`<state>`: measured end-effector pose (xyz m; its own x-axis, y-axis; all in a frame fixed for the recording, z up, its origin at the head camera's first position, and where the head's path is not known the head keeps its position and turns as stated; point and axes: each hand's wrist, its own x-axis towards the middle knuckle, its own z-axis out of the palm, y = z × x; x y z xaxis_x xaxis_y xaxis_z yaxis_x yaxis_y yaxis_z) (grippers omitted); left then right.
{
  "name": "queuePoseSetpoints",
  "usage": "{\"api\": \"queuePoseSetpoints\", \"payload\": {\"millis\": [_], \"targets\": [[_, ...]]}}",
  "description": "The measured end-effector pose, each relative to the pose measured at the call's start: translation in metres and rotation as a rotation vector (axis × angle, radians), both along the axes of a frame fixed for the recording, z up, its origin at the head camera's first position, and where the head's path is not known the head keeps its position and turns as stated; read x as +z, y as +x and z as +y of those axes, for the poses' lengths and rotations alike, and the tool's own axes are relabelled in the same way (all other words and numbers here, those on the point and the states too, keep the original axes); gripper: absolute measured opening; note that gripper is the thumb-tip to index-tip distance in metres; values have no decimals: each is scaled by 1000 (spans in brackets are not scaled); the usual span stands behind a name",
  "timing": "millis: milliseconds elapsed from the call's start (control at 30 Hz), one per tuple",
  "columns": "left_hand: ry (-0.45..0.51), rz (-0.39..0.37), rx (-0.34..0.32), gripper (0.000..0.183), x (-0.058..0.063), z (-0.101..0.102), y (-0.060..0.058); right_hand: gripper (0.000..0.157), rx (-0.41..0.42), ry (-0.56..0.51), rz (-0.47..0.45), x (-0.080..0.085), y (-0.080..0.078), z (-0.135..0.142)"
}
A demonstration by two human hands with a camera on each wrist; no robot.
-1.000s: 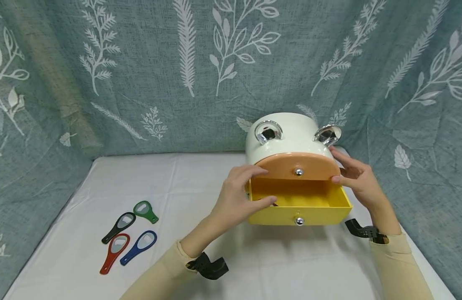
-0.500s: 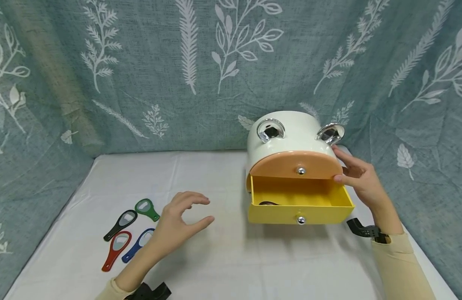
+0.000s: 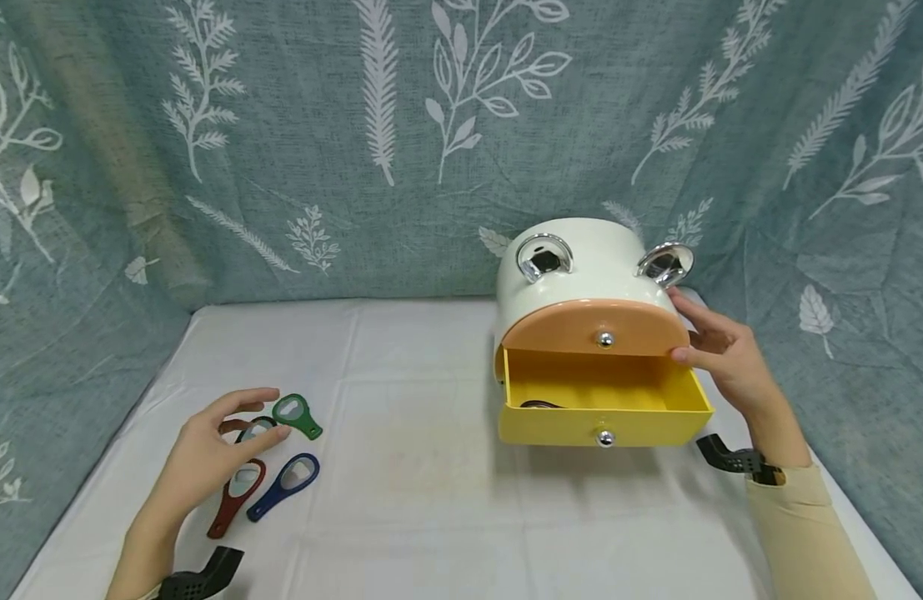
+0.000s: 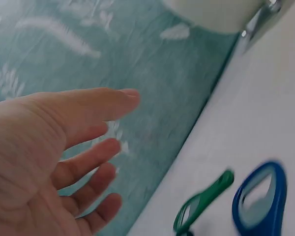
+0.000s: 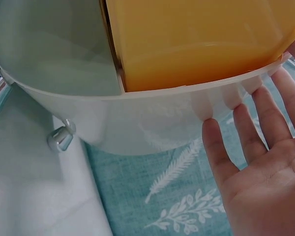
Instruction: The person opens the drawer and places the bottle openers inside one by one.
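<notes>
Hovering over the black opener (image 3: 257,428) near the white surface's (image 3: 416,492) left edge, the left hand (image 3: 206,454) has thumb and fingers well apart, gripping nothing; can't tell about contact. The green opener (image 3: 304,419) sits by those fingers. Meanwhile, the right hand's (image 3: 722,362) pretty straight fingers rest against the cabinet's (image 3: 592,267) side, near the back edge.

Left fingers (image 3: 243,402) gone from yellow drawer (image 3: 559,427), now at black bottle opener (image 3: 260,424), partly hiding it.
</notes>
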<state>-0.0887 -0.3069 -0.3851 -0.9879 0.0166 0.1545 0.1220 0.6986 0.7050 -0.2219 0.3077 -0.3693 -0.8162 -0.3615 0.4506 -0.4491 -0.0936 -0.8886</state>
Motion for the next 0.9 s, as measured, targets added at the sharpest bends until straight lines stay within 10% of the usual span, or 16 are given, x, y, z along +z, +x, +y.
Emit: {"api": "queuePoseSetpoints", "payload": {"millis": [333, 900], "targets": [[100, -225, -131, 58, -24, -11, 10, 65, 24, -13, 9, -1, -1, 1], [-71, -50, -215, 60, -54, 20, 6, 65, -16, 21, -2, -2, 0, 1]]}}
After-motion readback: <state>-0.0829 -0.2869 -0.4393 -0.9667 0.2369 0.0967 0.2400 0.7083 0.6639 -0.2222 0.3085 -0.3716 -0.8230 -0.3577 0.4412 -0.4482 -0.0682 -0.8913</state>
